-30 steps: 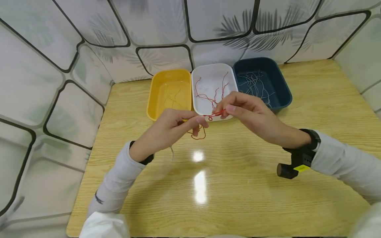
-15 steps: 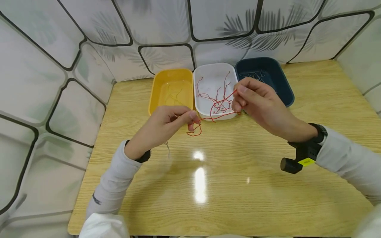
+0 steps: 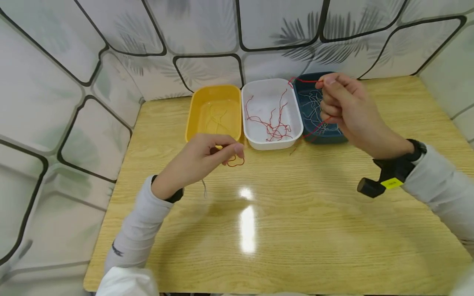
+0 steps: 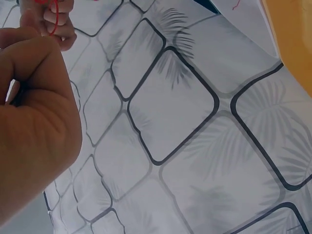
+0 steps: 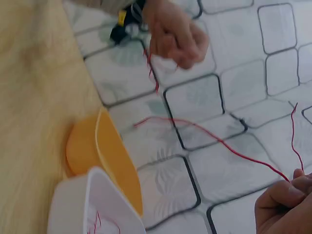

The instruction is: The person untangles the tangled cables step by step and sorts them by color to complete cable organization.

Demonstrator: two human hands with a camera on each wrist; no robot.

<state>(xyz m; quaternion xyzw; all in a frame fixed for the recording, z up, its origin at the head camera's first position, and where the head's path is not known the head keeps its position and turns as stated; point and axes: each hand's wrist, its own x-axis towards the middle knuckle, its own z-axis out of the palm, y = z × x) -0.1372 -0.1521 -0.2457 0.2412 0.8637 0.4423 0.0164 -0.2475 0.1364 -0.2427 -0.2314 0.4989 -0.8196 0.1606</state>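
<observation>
My left hand [image 3: 209, 158] pinches a red thread between thumb and fingers, and a small loop of this thread [image 3: 236, 164] hangs below the fingertips. A pale strand [image 3: 205, 190] dangles beneath the same hand. Up and to the right, over the dark blue bin, my right hand [image 3: 351, 107] pinches another red thread [image 3: 307, 81]. Its free end reaches left past the white bin's corner, and a second red length [image 3: 316, 128] trails from the lower fingers. In the right wrist view the thread [image 5: 222, 141] stretches out from the fingertips in a long curve, apart from the left hand [image 5: 175, 39].
Three bins stand in a row at the table's back: yellow [image 3: 189, 123] with yellow threads [image 3: 216, 119], white [image 3: 274, 145] with tangled red threads [image 3: 277, 132], and dark blue [image 3: 326, 139] with pale grey threads [image 3: 312, 105]. A patterned wall [image 3: 207, 70] rises behind them.
My hands have come apart. The right hand has moved up and right, drawing a red thread away from the left hand. The left hand has shifted slightly left and keeps its own thread.
</observation>
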